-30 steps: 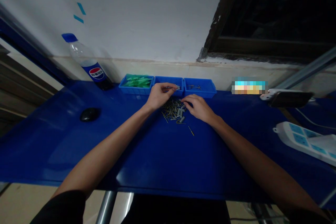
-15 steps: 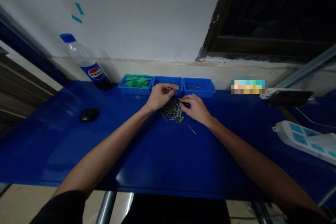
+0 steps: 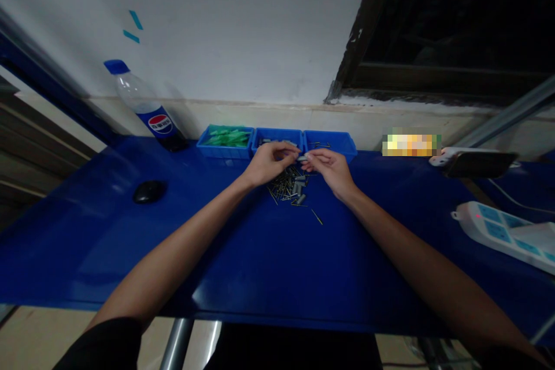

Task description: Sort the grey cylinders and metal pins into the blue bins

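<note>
The right hand [image 3: 332, 172], at the centre of the frame, pinches a small grey cylindrical piece [image 3: 302, 158] between thumb and fingertips. The left hand [image 3: 269, 164], just beside it, is curved, with thumb and index fingertips close to the piece's left end; whether they grip anything cannot be told.

Below the hands, a loose pile of slender metal pins [image 3: 281, 188] lies on the table [image 3: 277, 269], which has a smooth, glossy blue surface. Short grey cylinders [image 3: 299, 189] lie at the pile's right side. One single pin [image 3: 317, 217] lies apart, to the lower right of the pile.

Behind the hands, three rectangular blue bins stand in a row. The left bin [image 3: 223, 152] contains translucent green pieces [image 3: 228, 136]; the middle bin [image 3: 277, 132] contains small grey parts; the right bin [image 3: 333, 154] contains a few thin metal pins.

A clear bottle [image 3: 159, 122] with a blue cap stands at upper left, above a rounded black mouse [image 3: 148, 191]. A white power strip [image 3: 481, 222] lies at right.
</note>
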Motion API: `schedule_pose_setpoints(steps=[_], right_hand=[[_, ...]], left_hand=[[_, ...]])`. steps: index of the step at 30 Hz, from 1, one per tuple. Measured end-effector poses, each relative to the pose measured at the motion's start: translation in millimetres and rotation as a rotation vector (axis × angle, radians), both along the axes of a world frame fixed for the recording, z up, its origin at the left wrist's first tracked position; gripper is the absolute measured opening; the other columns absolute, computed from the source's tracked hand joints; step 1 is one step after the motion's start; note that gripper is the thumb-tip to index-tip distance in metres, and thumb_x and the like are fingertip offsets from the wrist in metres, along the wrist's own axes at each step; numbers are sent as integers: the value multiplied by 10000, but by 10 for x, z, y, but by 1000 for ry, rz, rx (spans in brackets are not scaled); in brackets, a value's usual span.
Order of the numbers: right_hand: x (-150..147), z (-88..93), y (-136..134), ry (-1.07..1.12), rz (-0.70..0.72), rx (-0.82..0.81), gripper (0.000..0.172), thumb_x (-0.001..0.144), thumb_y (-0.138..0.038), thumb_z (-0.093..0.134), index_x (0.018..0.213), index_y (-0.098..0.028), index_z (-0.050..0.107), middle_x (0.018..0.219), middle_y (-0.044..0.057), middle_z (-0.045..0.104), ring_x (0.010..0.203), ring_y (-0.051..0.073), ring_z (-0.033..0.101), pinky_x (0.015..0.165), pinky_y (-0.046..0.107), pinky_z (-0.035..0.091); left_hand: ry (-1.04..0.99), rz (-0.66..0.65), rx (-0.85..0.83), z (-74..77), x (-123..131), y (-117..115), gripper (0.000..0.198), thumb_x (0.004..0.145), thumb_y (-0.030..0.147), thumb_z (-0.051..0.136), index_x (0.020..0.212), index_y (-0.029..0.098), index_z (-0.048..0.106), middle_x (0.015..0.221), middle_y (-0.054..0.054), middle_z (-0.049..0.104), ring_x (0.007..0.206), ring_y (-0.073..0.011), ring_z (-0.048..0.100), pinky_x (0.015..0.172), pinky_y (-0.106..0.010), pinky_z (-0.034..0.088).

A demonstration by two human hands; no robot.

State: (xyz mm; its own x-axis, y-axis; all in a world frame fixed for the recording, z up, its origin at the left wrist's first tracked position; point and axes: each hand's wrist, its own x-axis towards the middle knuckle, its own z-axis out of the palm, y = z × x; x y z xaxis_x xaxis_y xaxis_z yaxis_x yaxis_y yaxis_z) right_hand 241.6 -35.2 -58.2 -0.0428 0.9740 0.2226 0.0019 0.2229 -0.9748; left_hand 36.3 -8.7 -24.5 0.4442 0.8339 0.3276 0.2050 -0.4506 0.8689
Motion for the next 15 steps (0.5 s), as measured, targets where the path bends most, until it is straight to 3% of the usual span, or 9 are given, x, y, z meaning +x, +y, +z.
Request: schedule_pose_setpoints(steps=[3, 9, 12, 15], right_hand=[[6, 15, -1, 64, 1, -57, 356, 794, -529, 838, 937, -221, 732, 792, 50, 788, 727, 205, 755, 769, 394, 619], [3, 27, -8, -24, 42, -83, 398, 846, -572, 782, 1007, -212, 722, 888, 84, 804, 782, 213, 765, 788, 401, 626], [60, 42, 24, -160, -18, -39, 383, 886, -565, 730, 1013, -203, 729, 877, 89, 802, 699, 197, 732, 653, 353, 593], [150, 92, 35, -382, -50, 49, 269, 889, -461, 725, 930, -196, 748, 863, 86, 795, 689, 194, 708, 644, 343, 564]], left_hand=[[-17, -80, -48, 31, 18, -43, 241, 881, 291, 699, 1064, 158, 783, 1004, -100, 803, 904, -197, 749, 833, -347, 614], [-80, -46, -119, 26, 7, -28, 229, 852, 270, 729, 1036, 154, 799, 1001, -104, 807, 893, -202, 762, 855, -368, 629], [-167, 51, -181, -16, -10, 24, 224, 831, 256, 762, 1021, 143, 802, 1025, -111, 814, 912, -215, 777, 928, -409, 625], [-216, 203, -185, -52, -33, 74, 266, 808, 260, 808, 1041, 132, 797, 1064, -125, 816, 995, -249, 775, 1016, -455, 592]])
